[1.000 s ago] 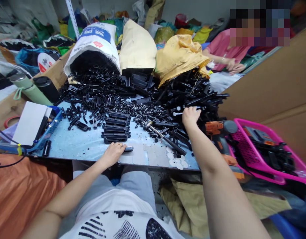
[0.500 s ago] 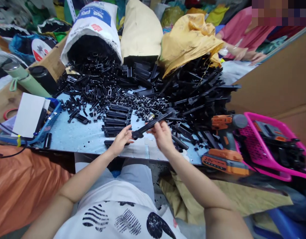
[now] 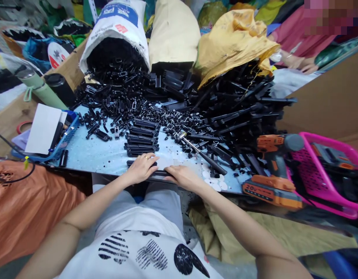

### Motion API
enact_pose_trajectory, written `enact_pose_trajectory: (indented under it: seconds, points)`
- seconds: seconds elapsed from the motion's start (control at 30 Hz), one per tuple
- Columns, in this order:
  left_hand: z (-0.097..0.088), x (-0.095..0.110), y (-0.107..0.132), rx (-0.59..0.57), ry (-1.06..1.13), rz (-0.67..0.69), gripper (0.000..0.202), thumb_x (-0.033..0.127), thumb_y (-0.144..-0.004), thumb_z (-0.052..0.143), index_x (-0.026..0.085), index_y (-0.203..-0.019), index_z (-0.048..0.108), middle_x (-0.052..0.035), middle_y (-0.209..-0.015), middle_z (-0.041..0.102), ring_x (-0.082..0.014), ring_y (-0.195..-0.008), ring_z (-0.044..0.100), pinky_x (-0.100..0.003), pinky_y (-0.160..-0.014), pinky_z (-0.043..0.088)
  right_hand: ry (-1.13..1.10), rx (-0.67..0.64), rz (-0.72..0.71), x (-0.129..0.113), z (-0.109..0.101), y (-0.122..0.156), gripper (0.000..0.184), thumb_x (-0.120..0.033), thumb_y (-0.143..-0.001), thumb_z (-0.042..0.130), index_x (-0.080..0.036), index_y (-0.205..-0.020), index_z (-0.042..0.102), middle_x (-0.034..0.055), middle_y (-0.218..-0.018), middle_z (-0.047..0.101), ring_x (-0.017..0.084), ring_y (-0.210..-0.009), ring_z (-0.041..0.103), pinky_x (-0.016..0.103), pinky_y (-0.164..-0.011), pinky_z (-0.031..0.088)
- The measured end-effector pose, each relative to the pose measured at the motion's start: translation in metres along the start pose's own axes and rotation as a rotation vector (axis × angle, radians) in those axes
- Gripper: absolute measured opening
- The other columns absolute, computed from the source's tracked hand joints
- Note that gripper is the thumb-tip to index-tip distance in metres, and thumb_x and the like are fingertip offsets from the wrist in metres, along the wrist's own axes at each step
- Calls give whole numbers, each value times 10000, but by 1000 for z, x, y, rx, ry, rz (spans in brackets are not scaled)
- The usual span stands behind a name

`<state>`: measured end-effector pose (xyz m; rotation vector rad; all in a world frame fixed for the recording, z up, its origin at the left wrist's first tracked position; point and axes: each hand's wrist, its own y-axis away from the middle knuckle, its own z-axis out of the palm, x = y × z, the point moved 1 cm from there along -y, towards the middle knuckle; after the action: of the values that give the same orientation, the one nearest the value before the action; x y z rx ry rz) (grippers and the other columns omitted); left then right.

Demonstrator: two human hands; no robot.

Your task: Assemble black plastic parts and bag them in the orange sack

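A long black plastic bar [image 3: 160,173] lies along the table's front edge, spanning the gap between my hands. My left hand [image 3: 141,168], with a ring on one finger, closes over its left end and partly hides another black piece beneath. At the right end, my right hand [image 3: 183,176] grips the bar with fingers together. Just beyond my left hand, several similar black bars [image 3: 142,139] lie in a neat row. A hammer [image 3: 203,155] with a metal head and black handle rests to the right of my right hand.
Piles of black plastic parts [image 3: 242,112] spread from the sacks [image 3: 173,35] at the back. At right stand an orange cordless drill [image 3: 273,170] and a pink basket [image 3: 309,174]. A blue basket [image 3: 70,133] and bottles [image 3: 43,91] are at left. Another person's hands [image 3: 303,64] show at upper right.
Both hands have come down and nearer the body, lowering the black bar from mid-air to the table's front edge. The hammer, mostly covered before, now shows fully.
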<state>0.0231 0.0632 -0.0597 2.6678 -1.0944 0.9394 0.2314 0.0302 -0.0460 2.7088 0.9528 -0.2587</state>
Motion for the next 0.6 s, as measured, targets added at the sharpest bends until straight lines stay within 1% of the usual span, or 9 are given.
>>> enact_pose_trajectory:
  seconds: [0.07, 0.13, 0.17, 0.23, 0.27, 0.33, 0.43, 0.6]
  points:
    - [5, -10, -5, -78, -132, -12, 379, 388, -930, 391, 172, -1215, 517, -123, -1185, 547, -246, -1085, 500, -385, -896, 393, 80, -14, 20, 7, 13, 0, 372, -470, -951, 341, -181, -1010, 567, 71, -881, 628, 179, -765, 600, 271, -656, 353]
    - [10, -18, -10, -175, -210, -13, 471, 498, -897, 416, 154, -1206, 510, -133, -1139, 562, -270, -1052, 504, -397, -867, 399, 129, -8, 51, 10, 24, -1, 356, -461, -954, 341, -185, -986, 564, 67, -884, 618, 174, -768, 594, 266, -623, 322]
    - [11, -20, -11, -204, -236, -10, 543, 570, -857, 444, 147, -1191, 510, -137, -1118, 565, -280, -1033, 506, -399, -854, 402, 138, -1, 68, 9, 27, -1, 351, -463, -954, 343, -188, -982, 560, 63, -888, 615, 172, -770, 589, 265, -606, 307]
    - [12, -21, -12, -219, -272, 3, 684, 695, -744, 506, 144, -1149, 515, -137, -1085, 568, -294, -1002, 512, -401, -836, 407, 156, 24, 105, 6, 31, -3, 349, -470, -954, 340, -196, -985, 554, 57, -891, 609, 170, -779, 575, 266, -592, 281]
    - [12, -21, -12, -207, -282, 4, 723, 726, -699, 529, 145, -1129, 514, -132, -1067, 570, -294, -984, 519, -399, -829, 411, 172, 42, 123, 4, 30, -4, 352, -473, -955, 334, -199, -989, 551, 56, -892, 606, 171, -787, 567, 269, -594, 273]
    - [11, -21, -10, -161, -282, -9, 738, 729, -669, 560, 146, -1117, 497, -123, -1047, 575, -285, -953, 538, -388, -813, 423, 219, 90, 151, -2, 26, -5, 363, -470, -964, 304, -202, -1002, 547, 57, -892, 598, 177, -801, 549, 278, -605, 259]
    - [11, -23, -6, -77, -239, -19, 693, 685, -693, 579, 159, -1131, 469, -107, -1050, 580, -264, -940, 562, -365, -805, 440, 291, 157, 150, -12, 17, -5, 374, -437, -980, 261, -199, -1018, 546, 65, -886, 589, 182, -800, 521, 297, -622, 238]
    - [16, -27, 3, 45, -216, 23, 532, 581, -766, 575, 160, -1081, 486, -106, -1027, 592, -258, -954, 576, -363, -802, 459, 355, 192, 115, -18, 2, -4, 303, -369, -982, 313, -182, -1021, 549, 78, -888, 583, 189, -808, 491, 307, -630, 211]
